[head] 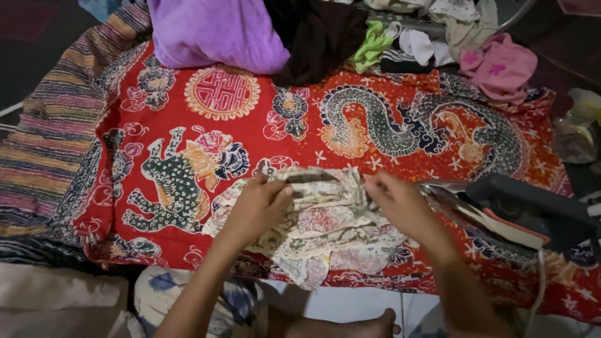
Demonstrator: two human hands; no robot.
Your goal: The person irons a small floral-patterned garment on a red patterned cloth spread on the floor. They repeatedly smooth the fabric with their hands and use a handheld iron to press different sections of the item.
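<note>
A bare foot (pixel 369 325) shows at the lower edge, with pale cloth (pixel 56 300) at lower left. Just beyond, both forearms reach onto a red printed cover (pixel 206 144) spread as the pressing surface.

The left hand (pixel 260 203) and right hand (pixel 397 200) each pinch the upper edge of a small floral garment (pixel 325 231), grips clamped on the fabric and drawing it taut between them. The garment lies crumpled on the cover, at the near middle, its lower part hanging slightly over the near edge.

Just beside the right hand lies an iron (pixel 501 213), tilted with its bright soleplate turned toward that hand; its cord (pixel 538 281) drops off the near edge.

Hazards, as judged:
- The right wrist works near the soleplate. If the plate is hot, a small outward shift of the hand may cause a burn.
- The garment's right edge is near the plate, so a fold dragged sideways may touch it and scorch.
- The hanging cord may be caught by a forearm or knee, pulling the iron over.

Farther off, a striped cloth (pixel 50 144) lies at left, and a purple cloth (pixel 213 31), a dark garment (pixel 319 31), a green piece (pixel 372 44) and a pink garment (pixel 501 66) are heaped along the far edge.
</note>
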